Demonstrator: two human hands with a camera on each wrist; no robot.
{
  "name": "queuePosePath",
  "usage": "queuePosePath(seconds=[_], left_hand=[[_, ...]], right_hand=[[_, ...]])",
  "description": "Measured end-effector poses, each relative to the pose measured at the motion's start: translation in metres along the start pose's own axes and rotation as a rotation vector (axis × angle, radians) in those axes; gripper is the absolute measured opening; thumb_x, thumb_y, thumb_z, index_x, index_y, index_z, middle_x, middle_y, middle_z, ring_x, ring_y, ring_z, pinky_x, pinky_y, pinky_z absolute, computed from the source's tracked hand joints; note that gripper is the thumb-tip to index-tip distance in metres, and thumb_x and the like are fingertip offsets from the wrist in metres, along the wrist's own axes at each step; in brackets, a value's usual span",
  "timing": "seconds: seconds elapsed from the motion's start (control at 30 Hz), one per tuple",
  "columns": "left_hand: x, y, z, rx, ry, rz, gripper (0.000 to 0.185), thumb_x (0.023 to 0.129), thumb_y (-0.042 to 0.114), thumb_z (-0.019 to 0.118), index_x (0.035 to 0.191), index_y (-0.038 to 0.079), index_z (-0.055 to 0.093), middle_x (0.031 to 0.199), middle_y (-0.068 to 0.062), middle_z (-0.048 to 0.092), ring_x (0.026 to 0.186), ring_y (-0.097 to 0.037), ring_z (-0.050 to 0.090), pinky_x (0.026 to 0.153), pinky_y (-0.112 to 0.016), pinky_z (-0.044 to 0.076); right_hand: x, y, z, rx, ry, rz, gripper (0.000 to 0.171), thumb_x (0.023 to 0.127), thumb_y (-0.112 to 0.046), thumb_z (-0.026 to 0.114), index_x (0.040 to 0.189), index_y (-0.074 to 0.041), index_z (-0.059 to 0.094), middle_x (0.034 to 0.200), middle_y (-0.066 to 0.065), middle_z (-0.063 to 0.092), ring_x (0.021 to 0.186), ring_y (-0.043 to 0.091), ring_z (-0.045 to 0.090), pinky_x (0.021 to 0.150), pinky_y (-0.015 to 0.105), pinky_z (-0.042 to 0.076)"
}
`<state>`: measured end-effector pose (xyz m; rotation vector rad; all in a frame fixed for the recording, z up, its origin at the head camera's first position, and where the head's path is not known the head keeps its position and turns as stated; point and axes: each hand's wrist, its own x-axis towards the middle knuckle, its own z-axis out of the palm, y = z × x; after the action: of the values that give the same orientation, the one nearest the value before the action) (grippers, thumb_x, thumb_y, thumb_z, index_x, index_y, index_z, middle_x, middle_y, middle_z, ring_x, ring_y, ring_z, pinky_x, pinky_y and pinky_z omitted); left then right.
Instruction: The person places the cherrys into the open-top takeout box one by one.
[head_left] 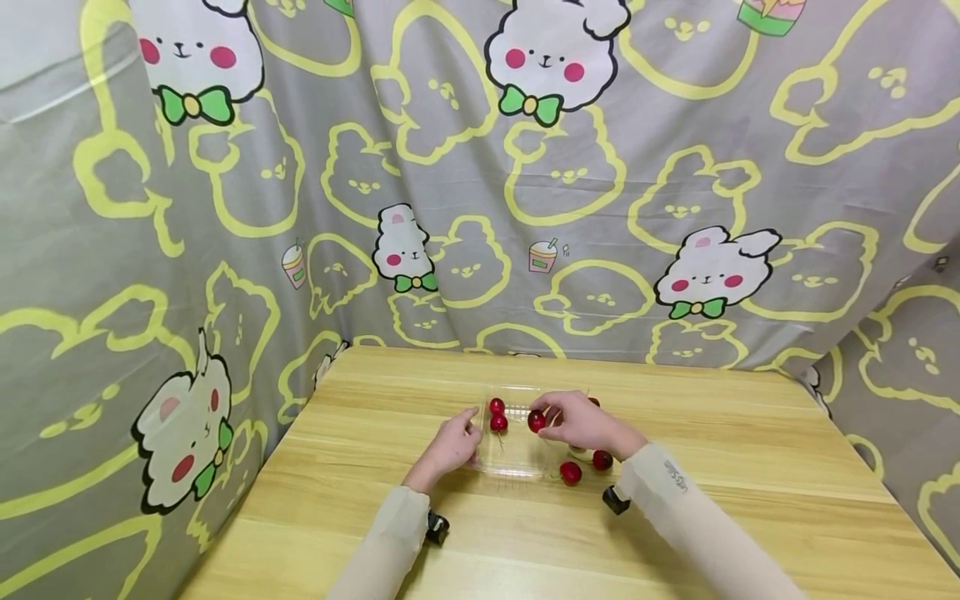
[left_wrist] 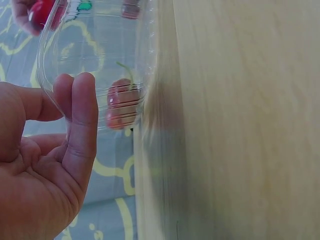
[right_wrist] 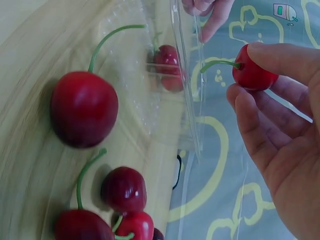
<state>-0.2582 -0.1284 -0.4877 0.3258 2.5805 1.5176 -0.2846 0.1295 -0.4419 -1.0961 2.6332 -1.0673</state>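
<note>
A clear plastic box [head_left: 517, 460] stands on the wooden table with two red cherries [head_left: 498, 423] at its left end. My left hand [head_left: 454, 442] pinches the rim at that end, fingertips against the clear wall in the left wrist view. Over the right part of the box, my right hand [head_left: 581, 421] holds a red cherry [right_wrist: 252, 75] between thumb and fingers. Its green stem points away from the palm in the right wrist view. Beside the box lie several loose cherries, among them a dark red one [right_wrist: 84, 110] with a curved stem.
The wooden table [head_left: 712, 467] extends around the box. A grey curtain [head_left: 465, 167] with cartoon prints hangs behind it and along the sides. Loose cherries [head_left: 570, 473] lie close to the right forearm, and a small black device [head_left: 617, 500] sits at the right wrist.
</note>
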Motion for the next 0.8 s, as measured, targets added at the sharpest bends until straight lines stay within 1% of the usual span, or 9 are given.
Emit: queuePosePath(seconds=[0.17, 0.37, 0.47, 0.63, 0.8], left_hand=[[-0.001, 0.0, 0.0, -0.018, -0.006, -0.01, 0.054, 0.094, 0.005, 0.045, 0.144, -0.007, 0.027, 0.089, -0.021, 0.057, 0.052, -0.013, 0.057, 0.052, -0.028, 0.056], [-0.001, 0.001, 0.0, -0.018, -0.007, -0.01, 0.054, 0.095, 0.005, 0.045, 0.144, -0.008, 0.027, 0.089, -0.02, 0.057, 0.052, -0.013, 0.057, 0.052, -0.029, 0.056], [0.0, 0.0, 0.0, -0.016, -0.006, -0.011, 0.054, 0.095, 0.005, 0.044, 0.144, -0.008, 0.027, 0.089, -0.02, 0.057, 0.052, -0.013, 0.057, 0.052, -0.029, 0.056], [0.0, -0.001, 0.0, -0.013, -0.002, -0.005, 0.054, 0.095, 0.005, 0.045, 0.144, -0.008, 0.028, 0.088, -0.019, 0.057, 0.052, -0.013, 0.057, 0.052, -0.029, 0.056], [0.001, -0.001, 0.0, -0.012, -0.003, -0.011, 0.053, 0.095, 0.005, 0.045, 0.144, -0.007, 0.028, 0.088, -0.017, 0.057, 0.052, -0.013, 0.057, 0.052, -0.029, 0.056]], right_hand=[[0.008, -0.003, 0.008, 0.005, -0.003, 0.008, 0.036, 0.082, -0.012, 0.073, 0.116, -0.006, 0.063, 0.097, -0.002, 0.064, 0.081, 0.01, 0.061, 0.069, 0.024, 0.053], [0.017, -0.001, 0.019, -0.018, -0.005, -0.003, 0.039, 0.082, -0.011, 0.073, 0.118, 0.001, 0.062, 0.101, 0.002, 0.062, 0.079, 0.009, 0.06, 0.068, 0.022, 0.053], [0.022, 0.0, 0.023, -0.034, 0.0, -0.008, 0.039, 0.081, -0.012, 0.074, 0.117, 0.002, 0.063, 0.102, 0.002, 0.061, 0.078, 0.009, 0.06, 0.068, 0.022, 0.053], [0.029, 0.002, 0.031, -0.078, -0.019, -0.012, 0.038, 0.081, -0.013, 0.074, 0.116, 0.001, 0.064, 0.1, 0.001, 0.062, 0.079, 0.01, 0.06, 0.07, 0.023, 0.053], [0.035, 0.004, 0.037, -0.088, -0.033, -0.033, 0.037, 0.082, -0.013, 0.073, 0.115, 0.0, 0.064, 0.101, 0.003, 0.064, 0.079, 0.011, 0.06, 0.071, 0.025, 0.053]])
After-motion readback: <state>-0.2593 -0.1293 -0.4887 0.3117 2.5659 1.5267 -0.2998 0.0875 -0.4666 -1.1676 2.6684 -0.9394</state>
